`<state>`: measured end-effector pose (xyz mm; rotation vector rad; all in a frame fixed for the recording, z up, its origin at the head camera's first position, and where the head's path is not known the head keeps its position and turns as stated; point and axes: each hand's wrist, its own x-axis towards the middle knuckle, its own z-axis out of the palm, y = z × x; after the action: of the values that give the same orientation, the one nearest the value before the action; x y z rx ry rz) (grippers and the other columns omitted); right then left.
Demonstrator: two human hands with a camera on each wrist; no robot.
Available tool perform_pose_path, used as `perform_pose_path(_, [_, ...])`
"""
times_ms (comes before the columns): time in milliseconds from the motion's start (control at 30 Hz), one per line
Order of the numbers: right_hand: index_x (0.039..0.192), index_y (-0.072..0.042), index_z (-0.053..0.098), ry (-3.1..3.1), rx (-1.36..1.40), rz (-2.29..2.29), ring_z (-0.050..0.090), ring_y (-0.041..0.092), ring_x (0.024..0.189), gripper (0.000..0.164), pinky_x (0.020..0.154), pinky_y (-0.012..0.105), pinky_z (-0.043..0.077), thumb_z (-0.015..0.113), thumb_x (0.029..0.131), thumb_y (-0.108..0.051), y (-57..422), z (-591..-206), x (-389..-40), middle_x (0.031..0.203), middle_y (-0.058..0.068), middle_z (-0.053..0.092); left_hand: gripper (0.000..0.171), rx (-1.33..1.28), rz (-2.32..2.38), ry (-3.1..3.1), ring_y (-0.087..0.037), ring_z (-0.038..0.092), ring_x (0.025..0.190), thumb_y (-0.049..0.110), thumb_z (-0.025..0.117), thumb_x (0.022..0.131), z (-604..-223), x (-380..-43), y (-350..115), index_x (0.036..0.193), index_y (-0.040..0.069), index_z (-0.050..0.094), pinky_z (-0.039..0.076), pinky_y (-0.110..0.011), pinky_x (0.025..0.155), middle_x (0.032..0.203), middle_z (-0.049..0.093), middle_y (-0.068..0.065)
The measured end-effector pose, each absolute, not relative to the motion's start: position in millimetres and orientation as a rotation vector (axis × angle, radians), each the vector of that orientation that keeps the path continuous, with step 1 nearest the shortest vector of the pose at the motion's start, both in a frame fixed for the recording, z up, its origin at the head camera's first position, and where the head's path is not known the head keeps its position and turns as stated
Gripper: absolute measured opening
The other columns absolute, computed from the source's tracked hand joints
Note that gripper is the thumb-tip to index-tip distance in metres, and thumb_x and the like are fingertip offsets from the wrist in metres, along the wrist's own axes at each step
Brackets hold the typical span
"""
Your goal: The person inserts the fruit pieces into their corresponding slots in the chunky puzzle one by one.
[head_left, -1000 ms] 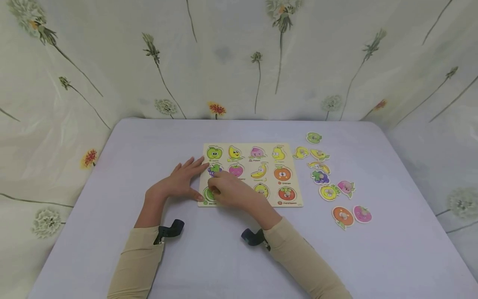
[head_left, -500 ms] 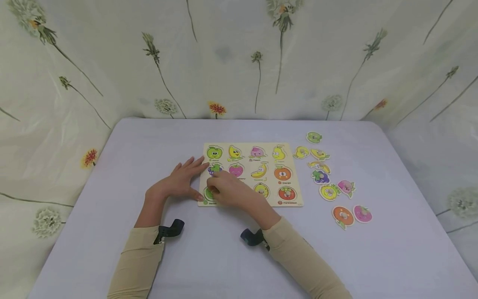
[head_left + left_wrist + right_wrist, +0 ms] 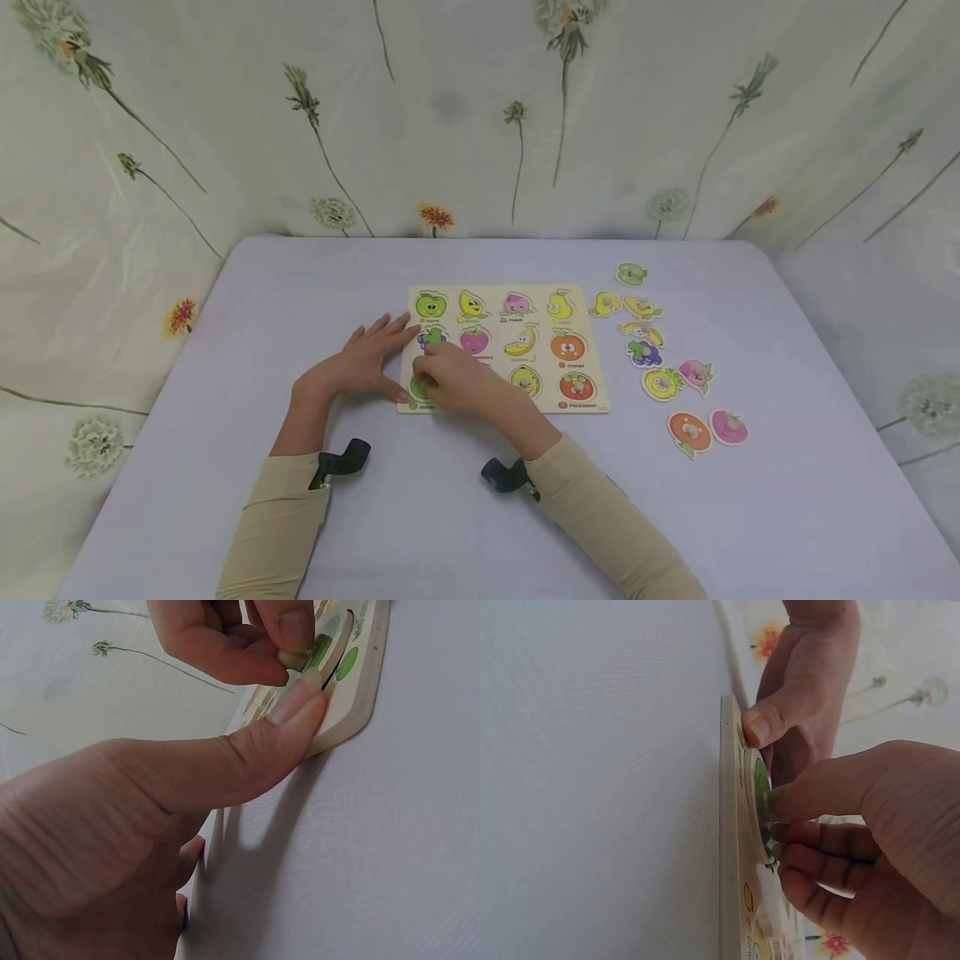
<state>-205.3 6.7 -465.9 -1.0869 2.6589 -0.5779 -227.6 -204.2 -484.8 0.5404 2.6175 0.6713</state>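
Note:
A wooden fruit puzzle board [image 3: 498,400] lies on the table. My right hand [image 3: 465,379] is over its lower left corner, thumb and fingertips pinching the small knob [image 3: 291,660] of a round green melon puzzle piece [image 3: 762,784]. That piece sits at its slot, one edge standing slightly proud of the board in the left wrist view; the hand covers much of it. With fingers spread, my left hand [image 3: 360,362] rests against the board's left edge, its thumb touching the corner beside the melon piece. A lemon-like piece [image 3: 525,382] and a persimmon piece [image 3: 576,387] sit in the bottom row.
Loose knobbed fruit pieces lie right of the board: a green apple [image 3: 631,274], grapes [image 3: 643,353], a pineapple [image 3: 660,384], a peach [image 3: 695,375], an orange [image 3: 688,432], a strawberry [image 3: 729,427] and several yellow ones. A floral curtain [image 3: 450,125] hangs behind the table.
My right hand has shifted very slightly left over the melon piece, still pinching its knob. The left hand and the loose pieces have stayed in place.

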Motion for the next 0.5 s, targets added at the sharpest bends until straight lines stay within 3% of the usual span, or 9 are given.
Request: perform_pose_path(500, [0.100,-0.015,0.069,2.659,-1.071,-0.571,0.050,0.012,0.084,0.008,0.073,0.022,0.043,0.062,0.096,-0.014,5.9,-467.6,-204.9,0.087,-0.003,0.054,0.110,0.537,0.672,2.618,-0.031,-0.001,0.157,0.041,0.089,0.069,-484.3,-227.0,-203.4,0.158,0.026,0.026,0.000,-0.060,0.125,0.170,0.009,0.002])
